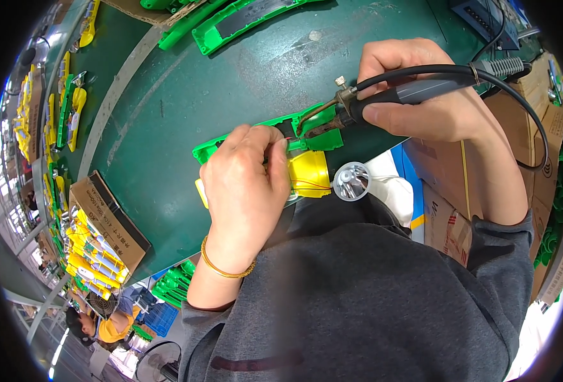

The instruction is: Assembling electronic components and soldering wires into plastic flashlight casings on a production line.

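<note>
In my right hand [431,95] is a soldering iron [415,92] with a brass-coloured side tube [313,116]. Its dark tip points down and left over a long green plastic housing half [326,140] near the table's front edge. My left hand [246,175] is closed in a pinch at the housing, with a thin red wire [288,138] showing at the fingertips. It covers much of the housing's middle. Just below lies a yellow flashlight-like body [310,172], partly behind that hand. Beside it a clear-rimmed silver reflector [352,181] hangs at the edge, thin wires running to it.
More green housings [249,25] lie at the far side of the green table [167,127]. A blue box-shaped device [485,22] stands far right, cabled. At left, a cardboard box [113,219] adjoins several yellow parts [93,261]. Cartons [441,172] stand right. Another person [106,325] sits lower left.
</note>
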Tool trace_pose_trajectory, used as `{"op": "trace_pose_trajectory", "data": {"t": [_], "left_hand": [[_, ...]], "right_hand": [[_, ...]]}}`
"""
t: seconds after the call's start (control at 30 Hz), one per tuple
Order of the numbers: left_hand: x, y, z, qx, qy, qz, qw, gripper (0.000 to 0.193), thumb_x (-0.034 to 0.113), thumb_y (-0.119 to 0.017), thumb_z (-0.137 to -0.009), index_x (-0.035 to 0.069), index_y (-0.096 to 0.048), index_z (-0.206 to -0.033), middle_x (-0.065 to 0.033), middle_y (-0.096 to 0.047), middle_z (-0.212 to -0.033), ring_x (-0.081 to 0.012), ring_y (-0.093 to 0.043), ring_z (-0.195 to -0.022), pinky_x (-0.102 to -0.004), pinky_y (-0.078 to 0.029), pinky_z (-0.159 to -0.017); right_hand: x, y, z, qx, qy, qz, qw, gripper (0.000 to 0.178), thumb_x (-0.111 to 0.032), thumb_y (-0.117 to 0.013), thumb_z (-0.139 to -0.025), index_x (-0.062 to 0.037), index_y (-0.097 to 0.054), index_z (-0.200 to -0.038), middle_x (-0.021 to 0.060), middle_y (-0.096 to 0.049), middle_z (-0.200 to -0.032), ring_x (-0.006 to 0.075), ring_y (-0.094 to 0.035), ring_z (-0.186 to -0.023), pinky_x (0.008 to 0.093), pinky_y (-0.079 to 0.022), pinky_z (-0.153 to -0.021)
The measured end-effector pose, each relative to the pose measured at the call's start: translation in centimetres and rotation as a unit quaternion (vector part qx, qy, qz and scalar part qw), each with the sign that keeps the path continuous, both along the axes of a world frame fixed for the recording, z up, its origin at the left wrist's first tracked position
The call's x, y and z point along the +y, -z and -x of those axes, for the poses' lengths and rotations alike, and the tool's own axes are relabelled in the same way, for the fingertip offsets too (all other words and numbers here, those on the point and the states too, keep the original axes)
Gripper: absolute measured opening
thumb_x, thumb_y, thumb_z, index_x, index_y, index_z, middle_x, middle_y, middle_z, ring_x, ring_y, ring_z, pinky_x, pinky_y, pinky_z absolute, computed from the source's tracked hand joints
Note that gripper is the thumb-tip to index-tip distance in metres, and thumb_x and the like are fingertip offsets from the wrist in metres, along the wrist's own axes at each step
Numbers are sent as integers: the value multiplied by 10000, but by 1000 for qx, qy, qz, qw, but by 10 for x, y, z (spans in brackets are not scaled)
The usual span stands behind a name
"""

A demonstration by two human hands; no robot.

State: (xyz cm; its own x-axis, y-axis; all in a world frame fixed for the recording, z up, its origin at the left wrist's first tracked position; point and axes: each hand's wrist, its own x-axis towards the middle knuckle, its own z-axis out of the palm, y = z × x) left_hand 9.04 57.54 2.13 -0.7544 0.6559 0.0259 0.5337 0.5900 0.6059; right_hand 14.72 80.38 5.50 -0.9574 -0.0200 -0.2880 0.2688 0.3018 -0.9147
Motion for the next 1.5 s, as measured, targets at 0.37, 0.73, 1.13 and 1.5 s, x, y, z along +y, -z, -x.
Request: {"op": "trace_pose_trajectory", "data": {"t": [0.37, 0.73, 1.13, 1.5], "left_hand": [[1, -4, 4, -42, 9, -19, 999, 35, 40, -654, -731, 43, -658, -765, -114, -596, -717, -305, -594, -645, -385, -464, -575], [22, -14, 7, 24, 48, 116, 992, 63, 47, -665, -706, 25, -680, -763, -119, -596, -683, -283, -598, -606, -347, -458, -576], [27, -14, 2, 44, 34, 121, 991, 53, 70, -650, -714, 27, -657, -744, -121, -584, -677, -307, -589, -618, -371, -450, -579], [28, -13, 2, 43, 35, 108, 993, 51, 69, -646, -717, 25, -653, -742, -111, -574, -659, -276, -582, -595, -357, -445, -568]], "right_hand": [[-2, 9, -13, 63, -26, -6, 998, 177, -95, -690, -670, -34, -550, -757, -10, -525, -671, 70, -474, -615, 242, -349, -539], [14, 9, -27, 36, 60, 4, 998, 187, -105, -688, -671, -40, -544, -770, -25, -511, -696, 53, -449, -670, 226, -352, -593], [9, 8, -18, -13, 55, 71, 996, 151, -53, -683, -678, -41, -560, -765, -26, -517, -703, 51, -454, -656, 222, -341, -575], [12, 5, -17, 4, 53, 57, 997, 141, -35, -673, -674, -38, -552, -744, -24, -513, -686, 44, -449, -640, 211, -334, -558]]}}
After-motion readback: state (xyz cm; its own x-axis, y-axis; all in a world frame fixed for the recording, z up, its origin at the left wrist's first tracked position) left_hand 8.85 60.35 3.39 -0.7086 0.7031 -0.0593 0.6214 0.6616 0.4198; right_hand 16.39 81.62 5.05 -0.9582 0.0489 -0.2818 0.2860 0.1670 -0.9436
